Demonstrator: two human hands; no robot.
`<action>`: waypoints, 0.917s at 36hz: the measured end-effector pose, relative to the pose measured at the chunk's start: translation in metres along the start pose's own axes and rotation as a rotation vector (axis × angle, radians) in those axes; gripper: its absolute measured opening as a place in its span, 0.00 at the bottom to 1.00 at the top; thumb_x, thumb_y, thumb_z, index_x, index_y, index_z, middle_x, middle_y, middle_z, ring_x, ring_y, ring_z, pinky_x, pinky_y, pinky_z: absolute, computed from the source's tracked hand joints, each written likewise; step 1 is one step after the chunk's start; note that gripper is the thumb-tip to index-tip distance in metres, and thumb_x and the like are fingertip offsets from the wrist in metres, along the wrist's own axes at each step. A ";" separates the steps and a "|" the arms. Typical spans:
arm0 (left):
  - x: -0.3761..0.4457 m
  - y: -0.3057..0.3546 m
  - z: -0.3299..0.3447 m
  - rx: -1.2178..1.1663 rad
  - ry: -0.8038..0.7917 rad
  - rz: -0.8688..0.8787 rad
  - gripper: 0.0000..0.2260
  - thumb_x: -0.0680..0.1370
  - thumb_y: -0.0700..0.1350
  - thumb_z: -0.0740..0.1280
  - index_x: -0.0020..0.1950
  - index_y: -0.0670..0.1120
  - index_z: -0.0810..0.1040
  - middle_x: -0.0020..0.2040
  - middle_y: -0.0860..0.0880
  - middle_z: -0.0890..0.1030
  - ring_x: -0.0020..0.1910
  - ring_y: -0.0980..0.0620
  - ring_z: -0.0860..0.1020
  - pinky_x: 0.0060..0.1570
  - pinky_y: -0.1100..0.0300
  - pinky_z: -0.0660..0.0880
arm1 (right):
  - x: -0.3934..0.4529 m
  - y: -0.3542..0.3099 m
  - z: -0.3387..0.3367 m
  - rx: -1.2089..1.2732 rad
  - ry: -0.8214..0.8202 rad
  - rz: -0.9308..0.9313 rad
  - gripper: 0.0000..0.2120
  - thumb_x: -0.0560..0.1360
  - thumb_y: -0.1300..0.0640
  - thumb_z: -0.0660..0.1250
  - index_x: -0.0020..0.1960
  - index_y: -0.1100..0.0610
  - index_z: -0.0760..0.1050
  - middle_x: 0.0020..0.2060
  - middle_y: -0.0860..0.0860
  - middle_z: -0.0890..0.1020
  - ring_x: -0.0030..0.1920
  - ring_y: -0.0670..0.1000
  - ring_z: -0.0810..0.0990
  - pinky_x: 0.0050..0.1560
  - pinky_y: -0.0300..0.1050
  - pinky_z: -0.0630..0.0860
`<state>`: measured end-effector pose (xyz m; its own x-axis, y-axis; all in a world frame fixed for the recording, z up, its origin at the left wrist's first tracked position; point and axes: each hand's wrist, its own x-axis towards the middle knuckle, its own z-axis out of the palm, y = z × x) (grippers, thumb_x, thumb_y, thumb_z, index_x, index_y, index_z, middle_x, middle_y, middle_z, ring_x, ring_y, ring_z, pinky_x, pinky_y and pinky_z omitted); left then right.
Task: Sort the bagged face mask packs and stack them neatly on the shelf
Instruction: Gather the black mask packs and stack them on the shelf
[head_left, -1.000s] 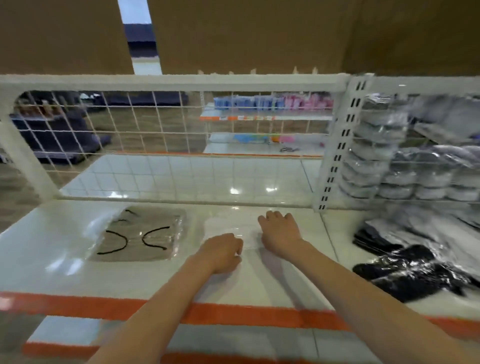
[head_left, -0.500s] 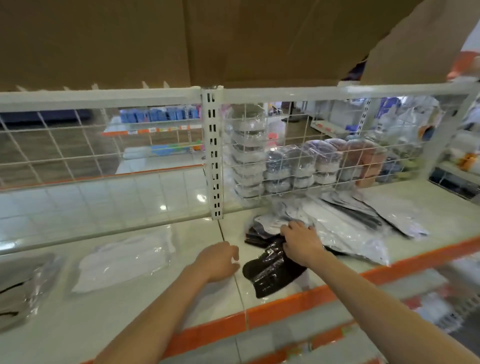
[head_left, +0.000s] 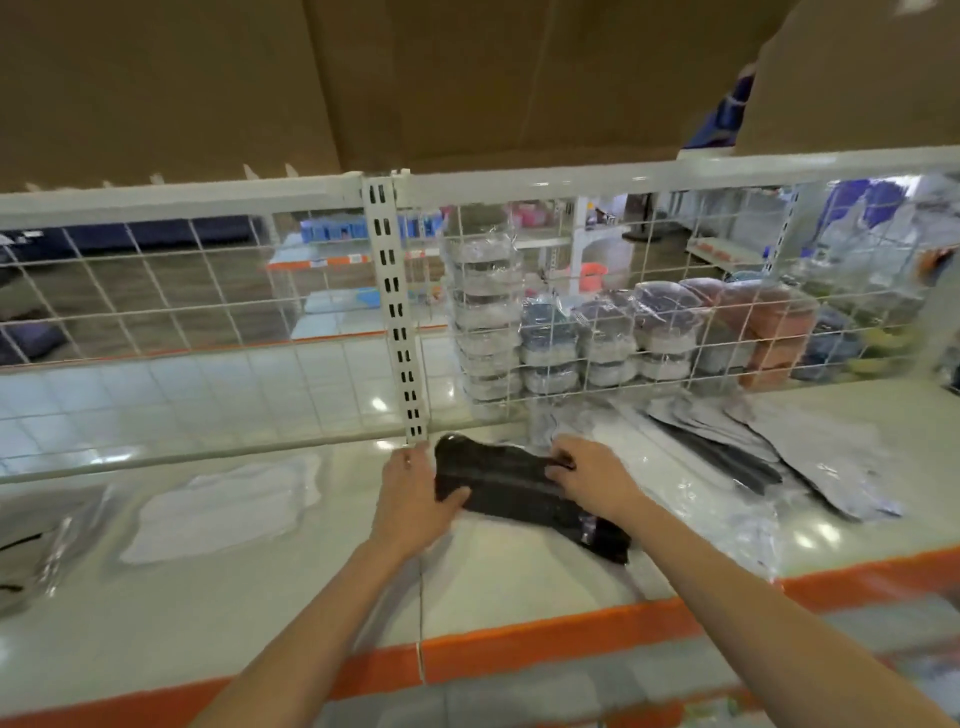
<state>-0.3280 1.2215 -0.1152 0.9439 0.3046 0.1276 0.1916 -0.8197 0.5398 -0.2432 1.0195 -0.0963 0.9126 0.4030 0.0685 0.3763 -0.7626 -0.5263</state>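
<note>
your left hand (head_left: 410, 499) and right hand (head_left: 592, 480) grip opposite ends of a black mask pack (head_left: 511, 488) (bagged), fingers curled over it on the shelf (head_left: 260, 597).

wire mesh panel (head_left: 208, 291) | glossy tiled floor (head_left: 208, 384) | cardboard boxes (head_left: 415, 78) overhead | slotted upright post (head_left: 396, 322)

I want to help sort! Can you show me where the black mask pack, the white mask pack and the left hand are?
black mask pack (head_left: 511, 488), head view, middle of the dark bag.
white mask pack (head_left: 228, 506), head view, middle of the pale bag.
left hand (head_left: 410, 499), head view, back of the hand.
</note>
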 end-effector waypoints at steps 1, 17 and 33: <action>0.000 0.005 -0.002 -0.138 0.065 -0.091 0.31 0.75 0.53 0.69 0.72 0.42 0.61 0.68 0.42 0.66 0.68 0.44 0.65 0.66 0.54 0.64 | 0.003 -0.001 -0.003 0.133 0.017 0.047 0.04 0.76 0.57 0.65 0.48 0.59 0.74 0.43 0.53 0.77 0.48 0.55 0.76 0.45 0.44 0.69; -0.013 0.015 -0.007 -1.086 0.169 -0.685 0.08 0.79 0.34 0.61 0.55 0.37 0.76 0.44 0.42 0.81 0.43 0.45 0.79 0.47 0.53 0.75 | 0.007 0.005 0.003 -0.101 -0.300 -0.238 0.16 0.83 0.56 0.48 0.52 0.62 0.72 0.53 0.58 0.75 0.59 0.56 0.74 0.51 0.43 0.62; -0.022 0.016 -0.016 -0.965 0.037 -0.609 0.07 0.79 0.35 0.60 0.52 0.40 0.77 0.43 0.44 0.82 0.42 0.47 0.79 0.44 0.54 0.75 | 0.043 0.057 -0.002 -0.466 -0.300 0.024 0.27 0.78 0.39 0.53 0.72 0.52 0.63 0.74 0.58 0.60 0.72 0.60 0.60 0.71 0.59 0.56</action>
<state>-0.3503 1.2099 -0.0959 0.7535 0.5509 -0.3588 0.3130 0.1794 0.9327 -0.1818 0.9923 -0.1217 0.8617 0.4577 -0.2190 0.4493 -0.8888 -0.0898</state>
